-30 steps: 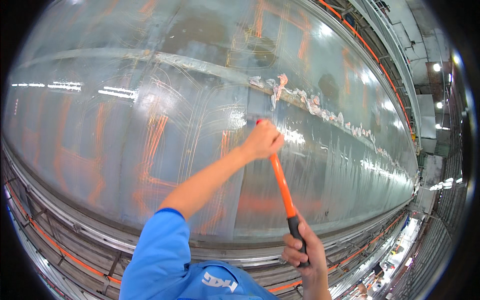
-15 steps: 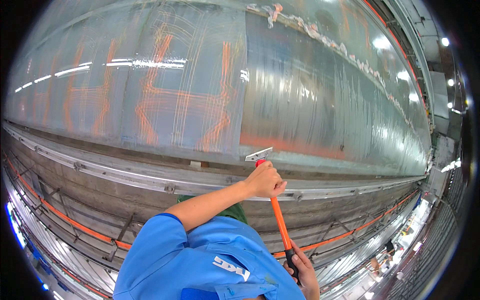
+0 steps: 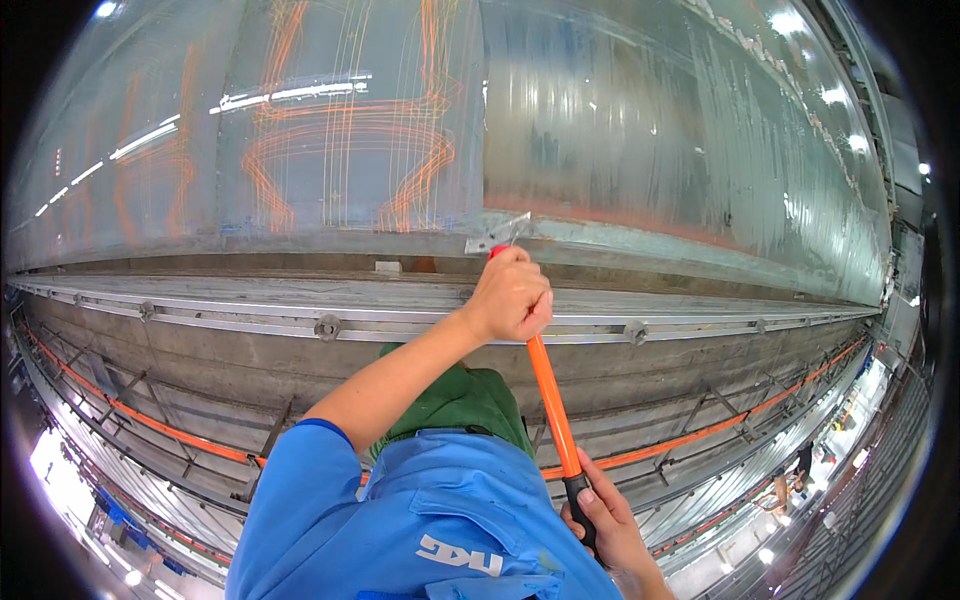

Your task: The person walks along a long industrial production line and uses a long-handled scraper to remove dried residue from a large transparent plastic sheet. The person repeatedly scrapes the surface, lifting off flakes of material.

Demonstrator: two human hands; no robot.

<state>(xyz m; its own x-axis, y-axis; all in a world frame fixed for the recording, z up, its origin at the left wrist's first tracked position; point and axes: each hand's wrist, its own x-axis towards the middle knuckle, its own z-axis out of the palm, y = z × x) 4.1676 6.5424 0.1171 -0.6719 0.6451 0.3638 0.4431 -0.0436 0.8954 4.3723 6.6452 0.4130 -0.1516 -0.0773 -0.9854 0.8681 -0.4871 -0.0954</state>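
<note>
A long-handled scraper [image 3: 553,400] with an orange shaft slants across my front. My left hand [image 3: 512,297] is wrapped round the shaft close to its red neck. The wide metal blade [image 3: 482,245] is at the lower edge of a large glossy panel [image 3: 590,130]; whether it touches the surface I cannot tell. Lower down, my right hand [image 3: 612,515] grips the black handle end [image 3: 580,510]. The panel's left part carries orange and yellow lines [image 3: 350,140]; right of a vertical seam the surface looks streaked and wet, with a reddish band low down.
A metal rail [image 3: 420,328] with round fittings runs between me and the panel. Below it lies a grey ledge [image 3: 240,355]. Behind, an orange bar [image 3: 640,459] crosses the view. Another person [image 3: 800,465] is far off at the lower right.
The view has tilted, so panel and rail sit higher in the picture. The scraper blade has shifted left along the panel's lower edge. Both hands keep their hold.
</note>
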